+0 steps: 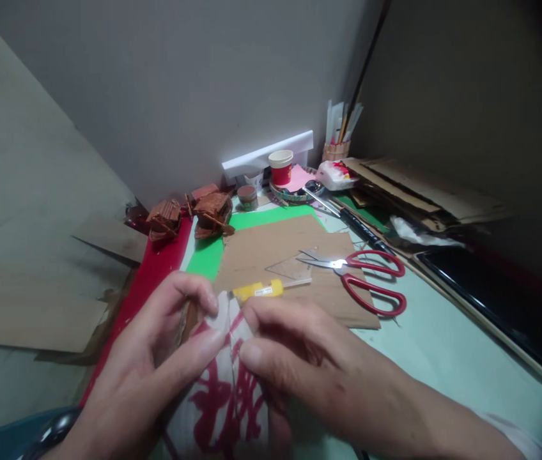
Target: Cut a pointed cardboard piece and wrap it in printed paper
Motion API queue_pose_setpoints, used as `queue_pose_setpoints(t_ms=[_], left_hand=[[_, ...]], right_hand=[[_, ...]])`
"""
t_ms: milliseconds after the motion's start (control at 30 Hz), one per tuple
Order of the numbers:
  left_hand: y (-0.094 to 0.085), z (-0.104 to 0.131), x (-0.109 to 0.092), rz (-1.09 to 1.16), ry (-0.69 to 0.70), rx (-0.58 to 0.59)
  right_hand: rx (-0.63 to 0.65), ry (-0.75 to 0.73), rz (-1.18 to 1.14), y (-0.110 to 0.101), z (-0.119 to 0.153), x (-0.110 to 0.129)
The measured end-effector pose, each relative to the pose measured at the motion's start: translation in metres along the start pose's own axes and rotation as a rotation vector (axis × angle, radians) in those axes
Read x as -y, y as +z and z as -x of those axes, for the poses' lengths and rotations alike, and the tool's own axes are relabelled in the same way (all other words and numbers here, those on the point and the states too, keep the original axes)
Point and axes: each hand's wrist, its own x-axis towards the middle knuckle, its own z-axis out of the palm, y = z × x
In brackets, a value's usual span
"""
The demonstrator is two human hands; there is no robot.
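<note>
Between my hands is a white, flat piece with red painted brush characters (213, 396), which looks like cardboard or stiff paper. A lengthwise seam or split runs down it near the top. The thumb and fingers of my left hand (156, 358) pinch its upper left part. My right hand (309, 364) grips the upper right edge, thumb on the face and the other fingers behind. Just beyond the fingertips lies a yellow tool with a white label (259, 291). Scissors with red handles (360, 275), blades slightly apart, rest on a brown cardboard sheet (247, 252).
Two small brown model boats (211, 214) stand at the back left. A red and white paper cup (281, 169) sits on a round tray (294, 195). Stacked cardboard (410, 185) and a black tablet-like slab (496, 300) line the right. Sticks fill a holder (337, 150) in the corner.
</note>
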Motion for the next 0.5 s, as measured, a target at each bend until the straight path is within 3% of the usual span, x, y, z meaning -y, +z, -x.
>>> queue_pose_setpoints(t_ms=[300, 400, 500], left_hand=[[-0.005, -0.003, 0.007, -0.057, 0.075, 0.088], [-0.009, -0.003, 0.008, -0.058, 0.028, 0.120], [-0.015, -0.001, 0.008, -0.014, -0.070, 0.232]], right_hand=[[0.008, 0.006, -0.073, 0.002, -0.005, -0.001], [0.055, 0.066, -0.198, 0.004, -0.005, -0.002], [0.057, 0.083, -0.195, 0.005, -0.005, -0.003]])
